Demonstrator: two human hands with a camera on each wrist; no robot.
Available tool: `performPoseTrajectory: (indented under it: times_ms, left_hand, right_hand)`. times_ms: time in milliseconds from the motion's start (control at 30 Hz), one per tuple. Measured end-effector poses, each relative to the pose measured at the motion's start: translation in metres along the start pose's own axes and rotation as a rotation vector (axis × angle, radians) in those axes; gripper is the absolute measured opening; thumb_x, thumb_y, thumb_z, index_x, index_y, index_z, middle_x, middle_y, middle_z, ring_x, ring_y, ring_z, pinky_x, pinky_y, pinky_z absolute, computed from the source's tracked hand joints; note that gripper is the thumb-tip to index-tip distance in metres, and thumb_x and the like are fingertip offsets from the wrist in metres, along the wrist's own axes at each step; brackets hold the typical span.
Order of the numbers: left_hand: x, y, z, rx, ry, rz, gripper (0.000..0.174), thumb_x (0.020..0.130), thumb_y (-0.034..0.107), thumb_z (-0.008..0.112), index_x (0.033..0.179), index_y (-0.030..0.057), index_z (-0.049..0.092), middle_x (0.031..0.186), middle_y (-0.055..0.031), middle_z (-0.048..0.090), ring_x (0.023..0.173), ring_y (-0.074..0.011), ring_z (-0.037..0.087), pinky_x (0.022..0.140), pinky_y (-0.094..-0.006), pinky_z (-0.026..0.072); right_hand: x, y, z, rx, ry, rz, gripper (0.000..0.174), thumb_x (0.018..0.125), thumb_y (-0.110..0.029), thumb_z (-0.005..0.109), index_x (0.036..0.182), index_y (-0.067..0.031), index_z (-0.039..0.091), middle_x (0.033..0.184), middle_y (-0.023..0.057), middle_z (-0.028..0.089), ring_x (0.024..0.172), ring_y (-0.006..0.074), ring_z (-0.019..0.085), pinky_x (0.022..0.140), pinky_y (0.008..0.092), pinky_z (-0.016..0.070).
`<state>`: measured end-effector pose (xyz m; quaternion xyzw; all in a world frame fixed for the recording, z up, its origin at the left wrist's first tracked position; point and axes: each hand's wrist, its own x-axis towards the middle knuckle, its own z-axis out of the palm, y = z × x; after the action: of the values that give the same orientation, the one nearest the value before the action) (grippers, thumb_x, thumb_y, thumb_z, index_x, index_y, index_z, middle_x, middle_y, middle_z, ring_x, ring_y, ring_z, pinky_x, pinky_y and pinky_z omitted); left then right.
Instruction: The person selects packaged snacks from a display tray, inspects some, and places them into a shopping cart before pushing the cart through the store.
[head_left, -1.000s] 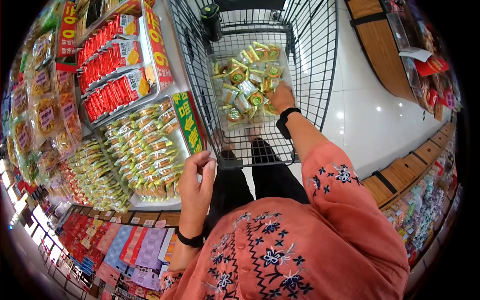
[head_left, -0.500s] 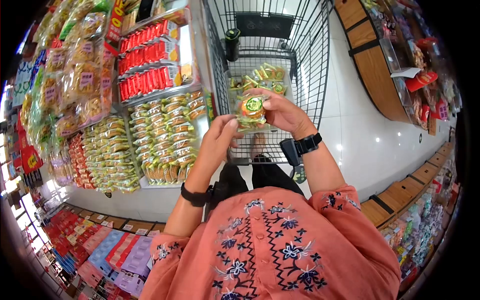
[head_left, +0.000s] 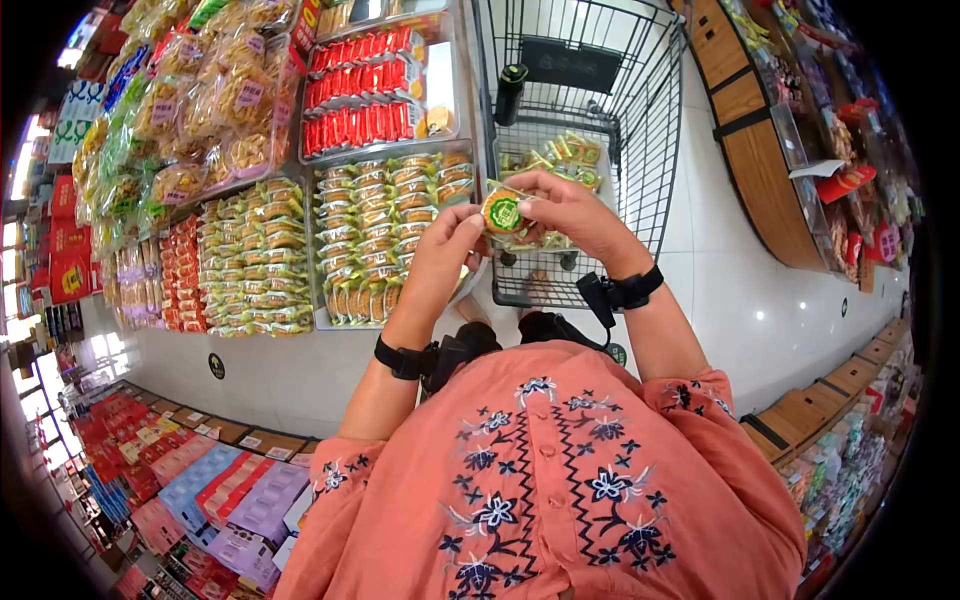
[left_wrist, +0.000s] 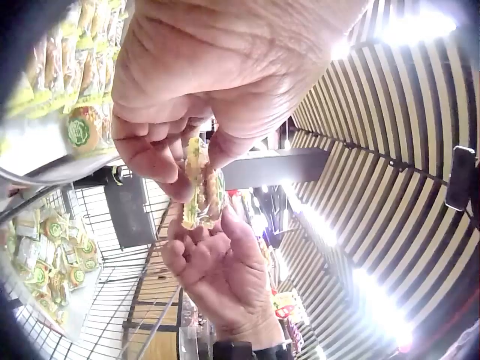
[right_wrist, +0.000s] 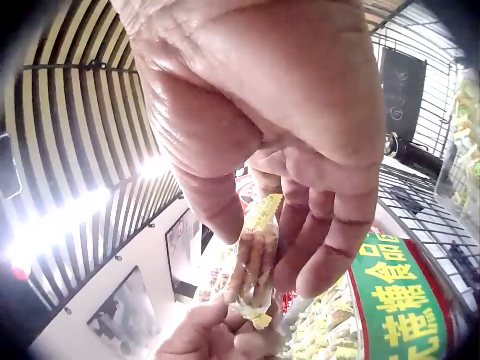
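Note:
In the head view a small wrapped round snack [head_left: 503,212] with a green print is held up between both hands at the near end of the cart. The left hand [head_left: 445,255] pinches one end of its wrapper between thumb and fingers. From the other side, the right hand [head_left: 575,220] grips the snack with thumb and fingers. Seen edge-on in the left wrist view, the packet [left_wrist: 201,184] spans the two sets of fingertips. The right wrist view shows the packet [right_wrist: 255,259] with yellow crimped ends.
A shopping cart [head_left: 655,215] holds a clear tray of similar packets [head_left: 570,152] and a black bottle [head_left: 510,95]. Left of it, display bins hold rows of wrapped snacks [head_left: 375,235], red packets [head_left: 365,90] and bagged goods [head_left: 235,95]. A wooden display stand [head_left: 765,180] is at the right.
The right hand came out of the cart's tray with a snack, and the left hand moved up to meet it. Both hands now hold the packet, and the head view has shifted towards the bins.

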<state>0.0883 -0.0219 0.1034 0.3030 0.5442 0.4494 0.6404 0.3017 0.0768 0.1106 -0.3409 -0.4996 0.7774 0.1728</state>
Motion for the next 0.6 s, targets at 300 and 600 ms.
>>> performPoseTrajectory:
  times_ms: [300, 600]
  left_hand:
    - [-0.012, 0.003, -0.031, 0.106, 0.011, 0.023, 0.032, 0.104, 0.028, 0.058, 0.123, 0.0034, 0.063, 0.098, 0.0008, 0.065, 0.081, -0.0066, 0.062, 0.066, -0.0216, 0.0453]
    - [-0.008, -0.022, -0.078, 0.567, -0.11, 0.11, 0.028, 0.096, 0.016, 0.07, 0.118, -0.0009, 0.063, 0.101, -0.0029, 0.065, 0.088, -0.0104, 0.06, 0.078, -0.0265, 0.0501]
  right_hand:
    - [0.004, 0.009, 0.035, -0.098, 0.09, 0.085, 0.034, 0.096, -0.023, 0.067, 0.122, -0.0024, 0.057, 0.1, 0.0055, 0.071, 0.08, 0.0103, 0.068, 0.068, 0.0221, 0.0508]
    - [0.014, 0.069, 0.054, -0.116, 0.057, 0.088, 0.035, 0.096, -0.017, 0.067, 0.123, 0.0003, 0.055, 0.098, 0.0052, 0.067, 0.082, 0.0115, 0.067, 0.068, 0.0252, 0.0553]
